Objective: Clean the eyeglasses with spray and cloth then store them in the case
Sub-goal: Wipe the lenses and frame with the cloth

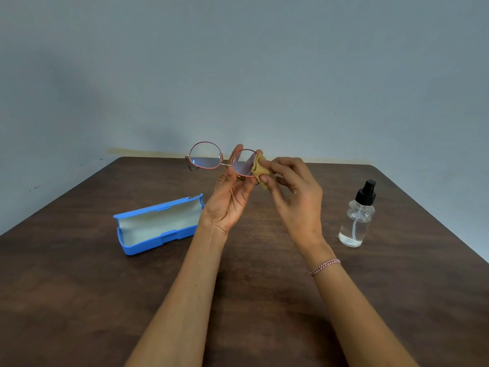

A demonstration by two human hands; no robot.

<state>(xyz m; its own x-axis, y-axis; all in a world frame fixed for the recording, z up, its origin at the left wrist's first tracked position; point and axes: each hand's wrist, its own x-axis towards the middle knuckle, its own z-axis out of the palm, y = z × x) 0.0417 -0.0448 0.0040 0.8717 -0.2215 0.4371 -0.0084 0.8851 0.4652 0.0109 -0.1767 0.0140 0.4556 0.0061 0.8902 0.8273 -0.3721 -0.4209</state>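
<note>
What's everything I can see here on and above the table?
eyeglasses: one pair, reddish round rims, held above the table's far side
cloth: one, tan, pressed on the lens nearer the right hand
case: one, blue with pale lining, lying open on the table's left
spray bottle: one, clear with black nozzle, upright on the right
table: one, dark brown wood
wall: grey-blue, behind
bracelet: one, pink and white, right wrist
left hand: holds the eyeglasses
right hand: pinches the cloth

I see: glasses (205, 158) thin shiny metal, clear lenses | cloth (260, 172) soft, matt | case (158, 225) smooth plastic | bottle (357, 221) clear, shiny | table (79, 300) dull wood
</note>
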